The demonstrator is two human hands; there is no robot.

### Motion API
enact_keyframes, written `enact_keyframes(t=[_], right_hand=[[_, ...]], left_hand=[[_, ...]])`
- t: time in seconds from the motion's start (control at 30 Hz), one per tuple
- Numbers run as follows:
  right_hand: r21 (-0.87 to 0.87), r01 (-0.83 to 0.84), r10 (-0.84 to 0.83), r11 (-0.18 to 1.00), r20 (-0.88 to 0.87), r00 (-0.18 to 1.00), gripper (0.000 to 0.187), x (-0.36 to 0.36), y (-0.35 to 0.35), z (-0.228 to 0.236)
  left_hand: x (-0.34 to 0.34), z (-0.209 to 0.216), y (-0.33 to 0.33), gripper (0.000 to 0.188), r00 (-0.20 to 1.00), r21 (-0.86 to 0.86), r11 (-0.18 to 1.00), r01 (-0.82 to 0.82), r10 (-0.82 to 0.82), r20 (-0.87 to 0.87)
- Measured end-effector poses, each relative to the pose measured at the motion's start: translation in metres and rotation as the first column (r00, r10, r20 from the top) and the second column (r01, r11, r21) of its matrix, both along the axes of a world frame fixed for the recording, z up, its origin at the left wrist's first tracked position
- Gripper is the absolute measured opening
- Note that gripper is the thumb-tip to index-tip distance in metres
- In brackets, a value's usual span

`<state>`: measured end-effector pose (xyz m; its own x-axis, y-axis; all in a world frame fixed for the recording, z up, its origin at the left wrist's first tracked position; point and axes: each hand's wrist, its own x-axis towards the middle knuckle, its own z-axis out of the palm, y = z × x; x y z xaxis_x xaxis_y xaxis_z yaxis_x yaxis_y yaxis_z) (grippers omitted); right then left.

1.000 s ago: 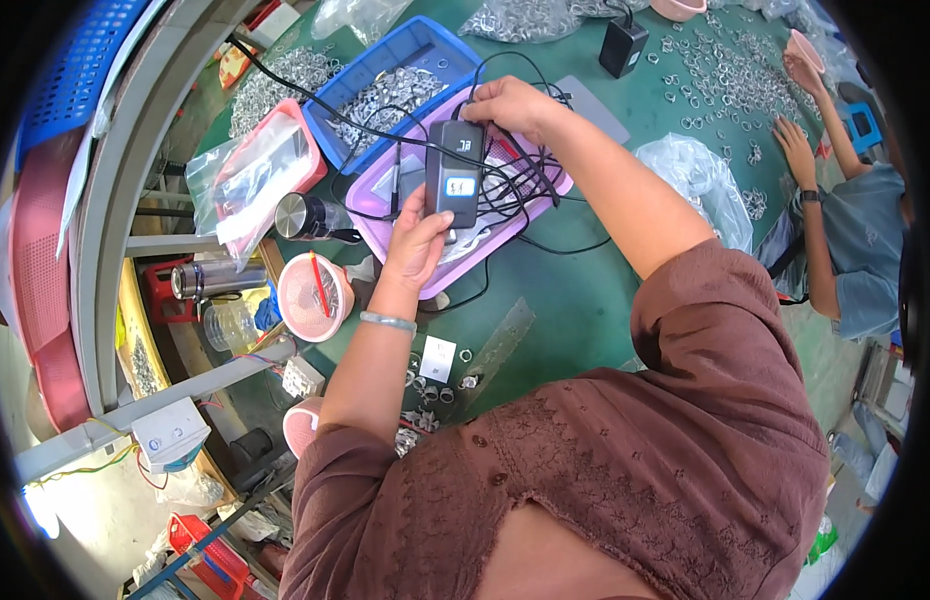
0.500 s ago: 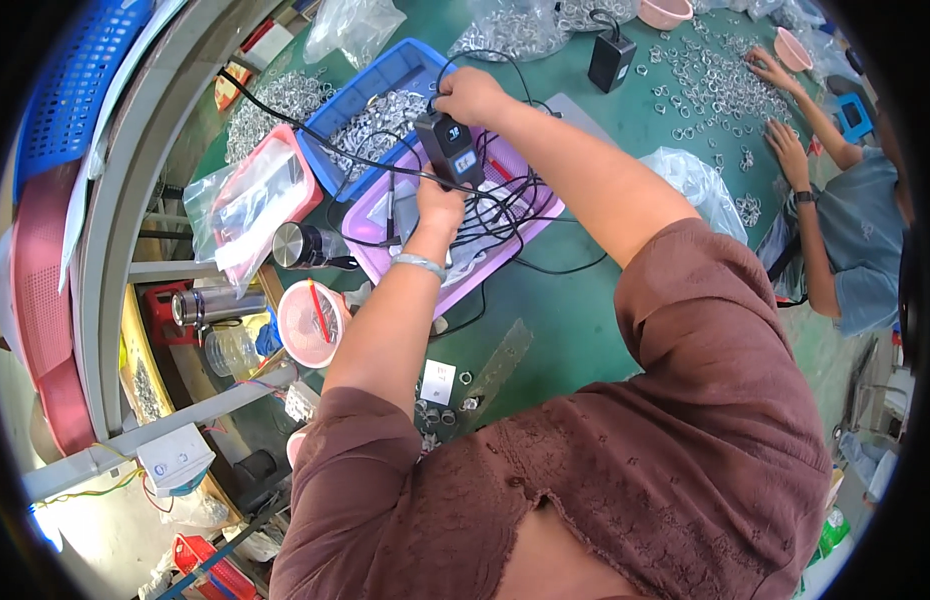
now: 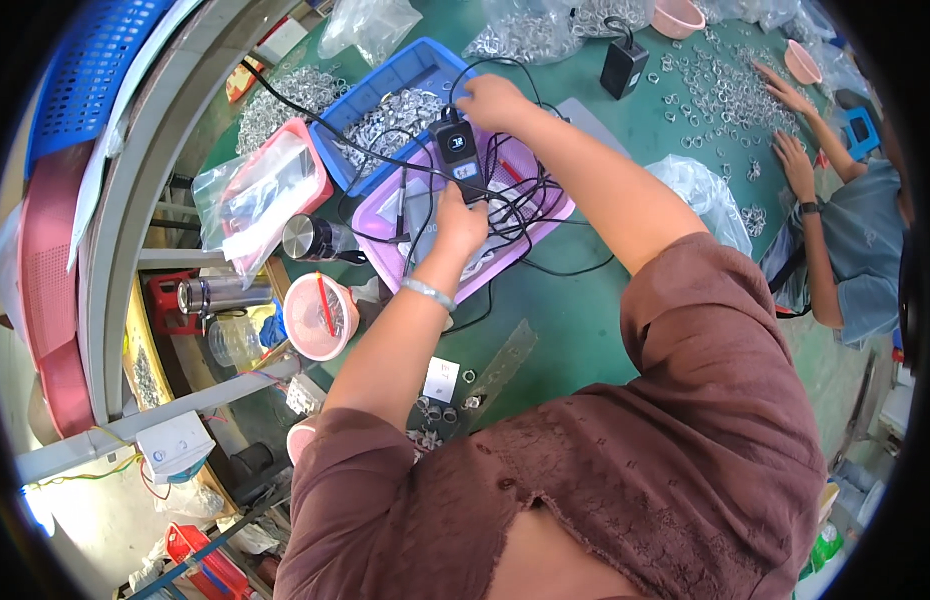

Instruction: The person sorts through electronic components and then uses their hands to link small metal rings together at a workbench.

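Observation:
A black box-shaped device [image 3: 459,152] with a small lit display and a cable at its top is over the purple basket [image 3: 357,222]. My left hand [image 3: 459,222] is closed at its lower end, thumb against the front, other fingers partly hidden. My right hand [image 3: 493,103] is beside the device's top, fingers curled; what they pinch, if anything, is hidden. Tangled black cables [image 3: 515,215] and a red pen-like stick [image 3: 512,171] lie in the basket. Behind it stands a blue tray [image 3: 330,150] of small metal pieces.
A pink tray [image 3: 320,165] with plastic bags, a steel-lidded bottle [image 3: 303,238] and a pink cup [image 3: 303,345] stand left. Another black box [image 3: 623,68] is on the green table [image 3: 575,300]. At right, a co-worker's hands [image 3: 793,160] are among scattered metal rings [image 3: 725,95].
My right hand has moved slightly right, away from the device's top. My left hand has shifted lower along the device, its thumb now showing in front. The view has shifted slightly.

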<state>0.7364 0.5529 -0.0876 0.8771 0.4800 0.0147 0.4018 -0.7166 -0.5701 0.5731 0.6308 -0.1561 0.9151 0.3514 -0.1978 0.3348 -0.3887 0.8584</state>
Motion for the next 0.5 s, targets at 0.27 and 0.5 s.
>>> enact_keyframes(t=[0.27,0.5], right_hand=[[0.453,0.130,-0.140,0.882,-0.011,0.990,0.024,-0.055,-0.084,0.015],[0.623,0.156,-0.083,0.767,-0.145,0.986,0.018,-0.186,-0.137,0.000]], left_hand=[[-0.118,0.055,0.008,0.044,0.998,-0.167,0.986,0.012,-0.023,-0.063],[-0.235,0.110,-0.008,0.020,0.983,-0.254,0.960,-0.113,0.071,-0.169]])
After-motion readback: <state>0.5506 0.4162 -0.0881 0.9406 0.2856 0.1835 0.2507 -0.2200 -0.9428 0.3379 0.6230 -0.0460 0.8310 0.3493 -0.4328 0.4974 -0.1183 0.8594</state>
